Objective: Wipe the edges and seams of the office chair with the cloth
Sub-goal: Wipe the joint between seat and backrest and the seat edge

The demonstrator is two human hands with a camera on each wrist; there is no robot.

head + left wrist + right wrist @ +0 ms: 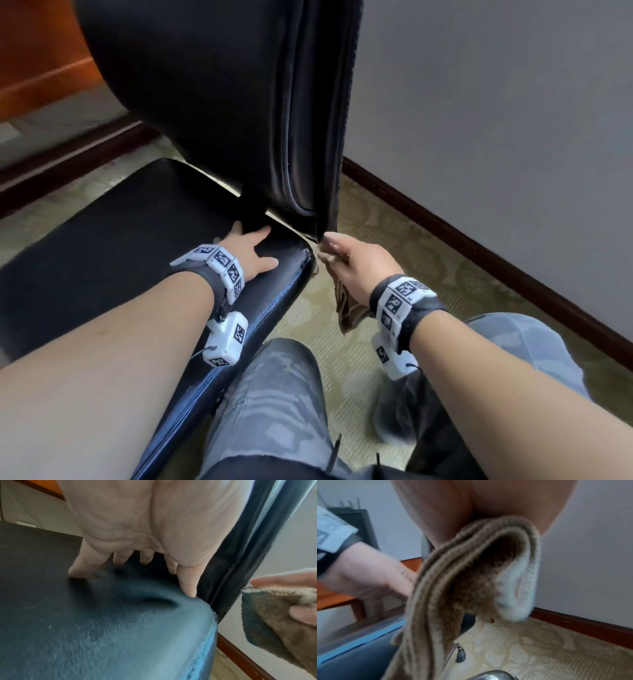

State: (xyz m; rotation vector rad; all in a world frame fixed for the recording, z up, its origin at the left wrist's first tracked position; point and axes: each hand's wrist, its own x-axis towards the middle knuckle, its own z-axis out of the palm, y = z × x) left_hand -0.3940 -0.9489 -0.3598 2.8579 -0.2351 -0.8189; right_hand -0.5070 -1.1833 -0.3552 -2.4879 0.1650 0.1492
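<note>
Wiping: the cloth point(346, 308) is hanging folded from the right hand point(356, 263), just beside the lower corner of the backrest point(219, 102) edge.
Chair: the seat point(102, 240) is lying under the left hand point(253, 253).
Risk: the loose fold may be slipping off the narrow seam point(291, 137), I think, because the grip is only a pinch.
Hands: the left is pressing flat with spread fingers; the right is pinching the cloth, wrist raised.
</note>
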